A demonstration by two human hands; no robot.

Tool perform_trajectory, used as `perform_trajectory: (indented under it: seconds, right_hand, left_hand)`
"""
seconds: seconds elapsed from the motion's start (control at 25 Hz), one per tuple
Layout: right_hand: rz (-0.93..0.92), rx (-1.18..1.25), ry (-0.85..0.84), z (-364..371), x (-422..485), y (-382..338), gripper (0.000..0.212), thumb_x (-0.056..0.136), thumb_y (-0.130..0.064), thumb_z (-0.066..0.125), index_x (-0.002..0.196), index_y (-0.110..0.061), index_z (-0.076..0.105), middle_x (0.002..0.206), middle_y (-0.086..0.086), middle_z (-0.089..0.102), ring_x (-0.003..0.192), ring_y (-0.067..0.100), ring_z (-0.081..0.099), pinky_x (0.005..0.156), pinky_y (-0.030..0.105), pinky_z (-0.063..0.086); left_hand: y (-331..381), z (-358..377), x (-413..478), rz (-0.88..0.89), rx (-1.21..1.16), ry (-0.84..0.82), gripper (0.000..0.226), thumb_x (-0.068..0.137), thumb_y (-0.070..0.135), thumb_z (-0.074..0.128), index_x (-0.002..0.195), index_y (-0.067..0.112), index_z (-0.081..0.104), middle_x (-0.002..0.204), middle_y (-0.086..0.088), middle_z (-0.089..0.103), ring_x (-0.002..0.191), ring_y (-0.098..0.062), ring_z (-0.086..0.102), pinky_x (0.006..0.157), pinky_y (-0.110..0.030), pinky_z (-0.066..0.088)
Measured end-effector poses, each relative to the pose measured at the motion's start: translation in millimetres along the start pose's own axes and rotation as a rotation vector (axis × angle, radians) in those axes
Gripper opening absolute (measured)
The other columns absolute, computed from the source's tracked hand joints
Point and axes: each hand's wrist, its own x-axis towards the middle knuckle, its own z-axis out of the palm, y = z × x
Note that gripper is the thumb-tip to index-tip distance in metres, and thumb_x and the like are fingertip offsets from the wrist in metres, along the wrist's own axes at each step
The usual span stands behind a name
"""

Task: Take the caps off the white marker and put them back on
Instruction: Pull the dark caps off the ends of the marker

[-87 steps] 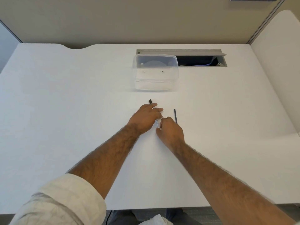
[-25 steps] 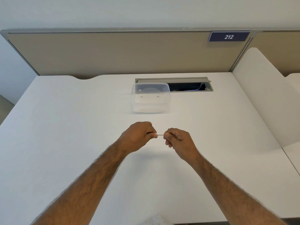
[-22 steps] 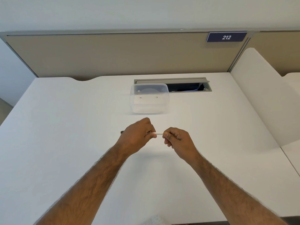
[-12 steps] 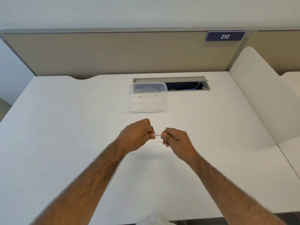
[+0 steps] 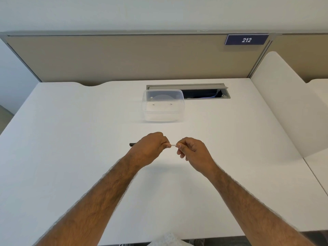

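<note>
Black cap (image 5: 132, 144) now out past left hand (image 5: 149, 148); marker (image 5: 173, 144) btwn hands.

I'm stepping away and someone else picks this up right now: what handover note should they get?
Left hand: closed on the white marker, a dark tip sticking out past its outer side.
Right hand: pinching the marker's other end; whether a cap is in those fingers is hidden.
Both hands are held above the white desk, in front of the clear container.
Done: marker picked up. No loose cap is visible on the desk.
Left: I cannot tell which caps are on or off; check both ends, then finish uncapping and recapping.
</note>
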Motion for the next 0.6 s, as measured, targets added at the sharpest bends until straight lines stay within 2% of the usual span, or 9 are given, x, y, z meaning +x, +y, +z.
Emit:
perform_trajectory:
  seconds: [0.08,0.2,0.32,0.44,0.6]
  right_hand:
    - [-0.029,0.007,0.032,1.3,0.3,-1.0,0.011,0.094,-0.009,0.064,0.103,-0.012,0.070,0.080,0.005,0.072,0.069,0.008,0.063,0.062,0.014,0.047]
    - [-0.085,-0.070,0.039,-0.2,1.7,-3.1,0.011,0.086,-0.009,0.072,0.093,-0.017,0.071,0.076,-0.010,0.068,0.071,0.006,0.062,0.065,0.018,0.048]
    - [-0.087,-0.093,-0.014,-3.6,3.0,-4.7,0.012,0.084,-0.005,0.072,0.086,-0.017,0.069,0.068,-0.010,0.068,0.064,0.010,0.062,0.064,0.026,0.051]
    - [-0.115,-0.142,-0.040,-5.6,5.2,-6.4,0.016,0.087,-0.001,0.066,0.086,-0.017,0.069,0.071,-0.007,0.072,0.062,0.010,0.066,0.062,0.020,0.052]
    - [-0.106,-0.206,-0.078,-5.6,4.0,-7.2,0.017,0.093,-0.002,0.059,0.088,-0.014,0.070,0.072,-0.002,0.071,0.060,0.008,0.063,0.060,0.016,0.049]
  left_hand:
    - [2.7,-0.1,-0.4,0.003,0.022,0.022,0.026,0.105,0.034,0.050,0.108,0.017,0.070,0.097,-0.002,0.063,0.090,-0.019,0.058,0.083,-0.041,0.050]
    - [5.5,-2.1,-1.5,0.008,-0.003,0.014,0.024,0.104,0.034,0.052,0.105,0.018,0.070,0.097,0.001,0.063,0.089,-0.018,0.059,0.082,-0.039,0.050]
    - [7.5,-2.4,-3.6,0.023,0.007,0.020,0.020,0.104,0.034,0.053,0.099,0.020,0.066,0.093,0.005,0.062,0.086,-0.016,0.057,0.078,-0.036,0.049]
    - [8.6,-0.7,-6.2,0.007,0.023,0.018,0.018,0.104,0.034,0.051,0.093,0.023,0.059,0.087,0.007,0.058,0.080,-0.017,0.055,0.072,-0.038,0.048]
    - [8.2,0.2,-7.1,0.022,0.015,0.010,0.018,0.104,0.031,0.052,0.092,0.020,0.060,0.087,0.004,0.060,0.079,-0.019,0.056,0.073,-0.042,0.050]
